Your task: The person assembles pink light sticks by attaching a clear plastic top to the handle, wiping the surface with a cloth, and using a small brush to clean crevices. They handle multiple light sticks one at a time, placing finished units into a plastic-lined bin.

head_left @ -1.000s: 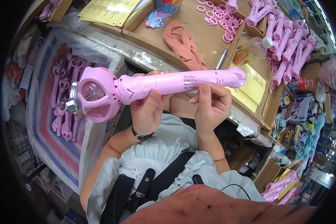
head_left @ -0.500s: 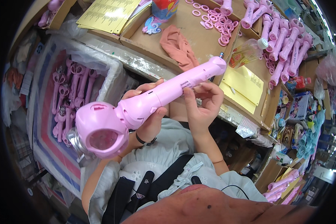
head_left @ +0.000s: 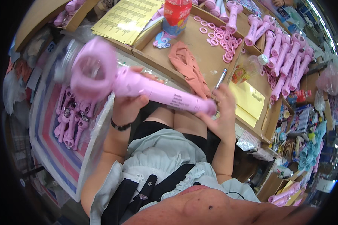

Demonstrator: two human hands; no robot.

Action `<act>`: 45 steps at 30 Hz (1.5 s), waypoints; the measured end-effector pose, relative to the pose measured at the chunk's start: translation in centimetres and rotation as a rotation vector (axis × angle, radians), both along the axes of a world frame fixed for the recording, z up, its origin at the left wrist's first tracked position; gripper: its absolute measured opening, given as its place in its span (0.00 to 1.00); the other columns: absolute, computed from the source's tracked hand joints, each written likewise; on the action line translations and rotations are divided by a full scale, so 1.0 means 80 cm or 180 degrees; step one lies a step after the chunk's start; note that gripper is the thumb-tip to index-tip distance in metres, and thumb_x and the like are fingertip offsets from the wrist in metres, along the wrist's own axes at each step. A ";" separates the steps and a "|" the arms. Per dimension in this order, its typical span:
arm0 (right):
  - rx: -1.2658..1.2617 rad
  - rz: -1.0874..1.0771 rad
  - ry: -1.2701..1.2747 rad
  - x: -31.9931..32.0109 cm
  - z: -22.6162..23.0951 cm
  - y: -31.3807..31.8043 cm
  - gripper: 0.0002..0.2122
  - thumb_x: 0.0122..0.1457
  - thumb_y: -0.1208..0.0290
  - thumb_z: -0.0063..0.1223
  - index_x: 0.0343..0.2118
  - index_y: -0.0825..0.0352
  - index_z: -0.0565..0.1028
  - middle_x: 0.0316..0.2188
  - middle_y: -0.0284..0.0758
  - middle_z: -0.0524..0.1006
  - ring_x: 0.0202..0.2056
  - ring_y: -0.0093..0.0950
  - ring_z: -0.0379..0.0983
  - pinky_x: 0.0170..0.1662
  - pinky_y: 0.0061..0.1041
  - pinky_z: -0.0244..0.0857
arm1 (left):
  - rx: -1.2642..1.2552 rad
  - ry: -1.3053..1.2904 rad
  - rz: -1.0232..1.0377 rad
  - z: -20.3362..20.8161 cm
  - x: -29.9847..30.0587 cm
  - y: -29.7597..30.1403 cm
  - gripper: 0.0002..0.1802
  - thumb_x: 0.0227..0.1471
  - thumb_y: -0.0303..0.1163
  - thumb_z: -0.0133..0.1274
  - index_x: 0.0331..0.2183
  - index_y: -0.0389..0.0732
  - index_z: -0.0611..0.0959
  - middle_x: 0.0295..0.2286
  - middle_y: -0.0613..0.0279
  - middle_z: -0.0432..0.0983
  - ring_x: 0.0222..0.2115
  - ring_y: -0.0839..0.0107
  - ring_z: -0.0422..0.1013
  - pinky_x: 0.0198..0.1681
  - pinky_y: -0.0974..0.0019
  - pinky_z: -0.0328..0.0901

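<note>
Two hands on one long pink plastic wand toy (head_left: 154, 92).
Left hand (head_left: 129, 107) grips near its blurred round head; right hand (head_left: 223, 120) cups the lower-right handle end.

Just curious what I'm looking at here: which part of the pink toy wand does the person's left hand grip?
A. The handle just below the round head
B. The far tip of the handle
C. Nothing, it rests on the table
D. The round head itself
A: the left hand wraps the pink toy wand on its handle right beside the blurred round head, while the right hand is at the far tip.
</note>
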State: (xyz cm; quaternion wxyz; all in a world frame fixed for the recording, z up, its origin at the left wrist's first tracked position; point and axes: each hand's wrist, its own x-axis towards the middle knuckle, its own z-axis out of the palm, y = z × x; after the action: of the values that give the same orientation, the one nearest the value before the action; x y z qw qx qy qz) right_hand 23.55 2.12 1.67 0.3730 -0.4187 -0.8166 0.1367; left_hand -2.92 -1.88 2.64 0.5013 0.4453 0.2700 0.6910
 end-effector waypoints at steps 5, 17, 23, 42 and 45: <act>-0.1442 0.1032 0.0792 -0.049 -0.004 -0.019 0.21 0.43 0.66 0.65 0.40 0.69 0.72 0.29 0.41 0.76 0.30 0.29 0.75 0.34 0.24 0.68 | -0.0116 -0.0008 0.0119 0.009 0.005 0.043 0.31 0.55 0.44 0.49 0.52 0.32 0.61 0.46 0.45 0.69 0.45 0.54 0.70 0.49 0.53 0.65; -0.2174 0.0719 0.2114 -0.097 -0.038 -0.062 0.22 0.50 0.70 0.61 0.45 0.72 0.66 0.35 0.41 0.75 0.33 0.29 0.74 0.38 0.25 0.68 | -0.0032 -0.0131 0.0232 -0.032 0.059 0.056 0.40 0.53 0.58 0.44 0.53 0.32 0.62 0.43 0.51 0.71 0.43 0.66 0.69 0.48 0.62 0.64; -0.3896 0.2236 0.3248 -0.086 -0.036 -0.067 0.22 0.52 0.75 0.57 0.48 0.72 0.62 0.38 0.41 0.74 0.39 0.30 0.74 0.43 0.29 0.70 | 0.0370 -0.2466 -0.3180 -0.039 0.086 0.071 0.60 0.38 0.79 0.28 0.53 0.34 0.65 0.31 0.52 0.74 0.34 0.64 0.72 0.43 0.54 0.67; -0.1893 -0.0068 0.1539 -0.085 -0.101 -0.073 0.24 0.49 0.71 0.58 0.48 0.70 0.63 0.37 0.37 0.73 0.34 0.27 0.72 0.38 0.25 0.67 | -0.0251 0.0856 -0.0301 -0.062 0.102 0.033 0.36 0.46 0.29 0.58 0.52 0.31 0.58 0.42 0.55 0.66 0.43 0.71 0.65 0.48 0.65 0.61; -0.2239 0.0281 0.2268 -0.080 -0.101 -0.078 0.21 0.49 0.70 0.58 0.45 0.70 0.64 0.34 0.36 0.72 0.33 0.26 0.71 0.36 0.26 0.66 | 0.0038 0.0848 -0.0970 -0.053 0.096 0.041 0.37 0.46 0.28 0.58 0.53 0.32 0.57 0.44 0.56 0.66 0.44 0.72 0.66 0.49 0.65 0.60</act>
State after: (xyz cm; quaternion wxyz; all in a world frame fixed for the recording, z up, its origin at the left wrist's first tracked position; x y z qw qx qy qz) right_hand 17.19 -4.10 -6.38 0.4588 -0.4115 -0.5599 0.5538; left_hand 4.79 1.37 -1.61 0.5572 0.5715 0.2593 0.5438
